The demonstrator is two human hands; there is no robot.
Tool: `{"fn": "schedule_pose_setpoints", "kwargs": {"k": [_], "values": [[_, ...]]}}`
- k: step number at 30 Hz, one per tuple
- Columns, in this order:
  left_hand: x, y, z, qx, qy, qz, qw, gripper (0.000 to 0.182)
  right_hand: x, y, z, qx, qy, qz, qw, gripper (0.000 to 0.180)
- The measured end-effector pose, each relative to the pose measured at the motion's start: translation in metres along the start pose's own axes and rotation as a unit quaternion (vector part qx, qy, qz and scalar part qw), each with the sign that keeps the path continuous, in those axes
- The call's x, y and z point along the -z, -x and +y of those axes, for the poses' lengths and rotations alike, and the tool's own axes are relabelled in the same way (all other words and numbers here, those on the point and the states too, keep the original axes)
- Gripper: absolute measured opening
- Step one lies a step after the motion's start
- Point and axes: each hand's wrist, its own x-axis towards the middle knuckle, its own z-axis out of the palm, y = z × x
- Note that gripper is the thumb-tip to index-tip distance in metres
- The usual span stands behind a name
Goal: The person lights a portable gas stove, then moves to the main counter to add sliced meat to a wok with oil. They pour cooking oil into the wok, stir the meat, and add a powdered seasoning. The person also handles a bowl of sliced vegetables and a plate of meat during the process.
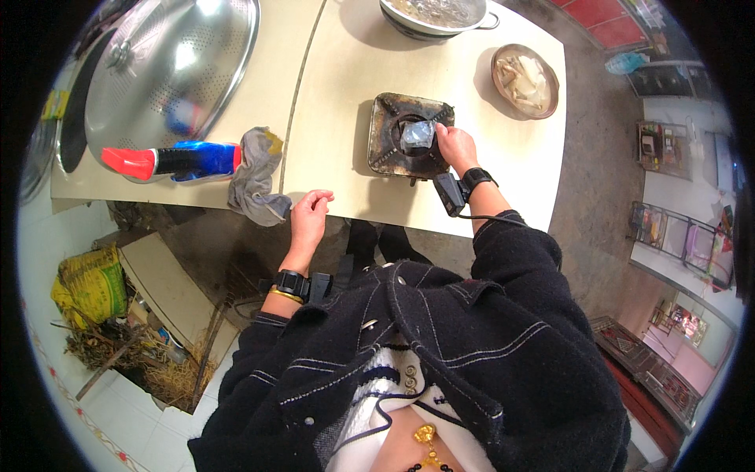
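My right hand [457,146] pinches the edge of a small bluish packet in clear plastic [417,135]. The packet is over the middle opening of a square, rust-stained metal stove [383,121]; whether it rests there I cannot tell. My left hand [309,217] is at the table's front edge, fingers curled together, with nothing visible in them. Just left of it, a grey cloth rag [256,177] droops over the edge. A red, black and blue plastic object [197,161], its exact kind unclear, reaches leftward from the rag.
A large perforated metal lid [177,71] stands at the table's left. At the back, a pan [436,13] holds liquid. A brown bowl of pale food pieces in liquid [525,82] sits near the right edge. Below left are a yellow sack [91,283] and straw [171,377].
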Motion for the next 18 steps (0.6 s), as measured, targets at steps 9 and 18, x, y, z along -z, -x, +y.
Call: {"fn": "schedule_pose_setpoints", "kwargs": {"k": [9,18], "values": [[-0.002,0.0,-0.002,-0.013,-0.005,-0.005,1.0,0.015,0.008,0.002,0.012,-0.063,-0.053,0.005,0.997,0.056],[-0.019,-0.012,-0.001,-0.013,0.011,-0.034,0.999,0.015,0.017,0.013,0.042,-0.074,-0.046,0.026,0.996,0.047]]}}
